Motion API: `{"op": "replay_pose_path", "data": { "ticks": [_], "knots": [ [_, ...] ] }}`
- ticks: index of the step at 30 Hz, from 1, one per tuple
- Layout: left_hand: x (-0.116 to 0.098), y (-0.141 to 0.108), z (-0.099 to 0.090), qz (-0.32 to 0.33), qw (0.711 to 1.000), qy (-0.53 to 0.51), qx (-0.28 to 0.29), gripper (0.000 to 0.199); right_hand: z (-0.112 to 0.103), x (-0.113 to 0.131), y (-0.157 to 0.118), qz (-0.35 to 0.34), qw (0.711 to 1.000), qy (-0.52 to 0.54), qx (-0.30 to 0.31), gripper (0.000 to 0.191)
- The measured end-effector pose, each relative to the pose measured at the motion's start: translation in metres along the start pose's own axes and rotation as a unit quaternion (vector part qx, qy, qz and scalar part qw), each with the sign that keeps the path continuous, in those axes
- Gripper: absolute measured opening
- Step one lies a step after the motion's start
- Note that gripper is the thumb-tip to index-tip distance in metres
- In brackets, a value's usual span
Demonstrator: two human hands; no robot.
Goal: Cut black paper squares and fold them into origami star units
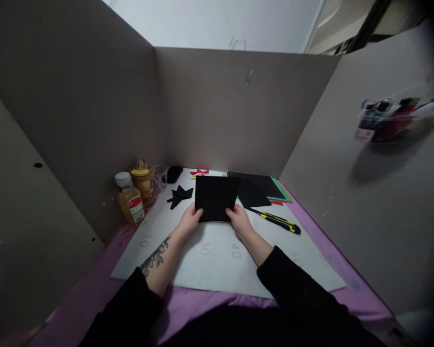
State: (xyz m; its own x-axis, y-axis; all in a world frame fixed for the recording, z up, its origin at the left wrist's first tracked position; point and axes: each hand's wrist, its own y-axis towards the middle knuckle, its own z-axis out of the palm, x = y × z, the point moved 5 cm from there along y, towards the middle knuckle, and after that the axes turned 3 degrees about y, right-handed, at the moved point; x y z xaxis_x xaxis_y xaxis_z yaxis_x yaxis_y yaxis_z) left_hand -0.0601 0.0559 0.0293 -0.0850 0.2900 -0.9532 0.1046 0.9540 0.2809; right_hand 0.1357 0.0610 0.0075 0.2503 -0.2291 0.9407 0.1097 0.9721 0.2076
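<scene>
Centre of frame: left hand (191, 218) and right hand (239, 219) grip a black sheet (217, 196) near its lower corners; light, even thumb pressure should prevent creasing.

Both arms reach my feed in loose black sleeves, the left sleeve (125, 306) and the right sleeve (300, 284) each ending partway along the forearm. On the left forearm (175, 241) I make out a tattoo (157, 258) in dark linework, a leafy sprig with outlined, pointed leaves, running down to the cuff. The right forearm (255, 243) looks plain from here. The left hand (191, 218) and right hand (238, 218) are bare. Low in my view, black clothing (267, 323) covers the body; I can't discern its cut.
</scene>
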Motion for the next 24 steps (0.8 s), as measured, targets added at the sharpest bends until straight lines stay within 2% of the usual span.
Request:
{"op": "replay_pose_path", "data": {
  "ticks": [6,13,16,19,24],
  "knots": [
    [0.002,0.001,0.0,0.016,1.0,0.016,-0.02,0.027,-0.004,-0.004,0.001,-0.006,1.0,-0.02,-0.011,0.025],
    [0.0,-0.001,0.0,0.002,1.0,0.015,-0.025,0.026,-0.002,-0.004,0.0,-0.003,0.999,-0.041,-0.003,0.027],
    [-0.009,0.0,-0.001,0.014,0.999,-0.046,-0.016,0.026,-0.003,-0.001,-0.001,-0.012,0.998,-0.064,-0.004,0.028],
    [-0.025,0.003,-0.005,0.044,0.99,-0.124,-0.042,0.027,-0.002,0.001,-0.004,-0.019,0.996,-0.084,0.005,0.028],
    [-0.039,0.005,-0.01,0.051,0.989,-0.121,-0.074,0.023,0.007,0.017,-0.005,-0.033,0.997,-0.07,0.021,0.028]
  ]
}}
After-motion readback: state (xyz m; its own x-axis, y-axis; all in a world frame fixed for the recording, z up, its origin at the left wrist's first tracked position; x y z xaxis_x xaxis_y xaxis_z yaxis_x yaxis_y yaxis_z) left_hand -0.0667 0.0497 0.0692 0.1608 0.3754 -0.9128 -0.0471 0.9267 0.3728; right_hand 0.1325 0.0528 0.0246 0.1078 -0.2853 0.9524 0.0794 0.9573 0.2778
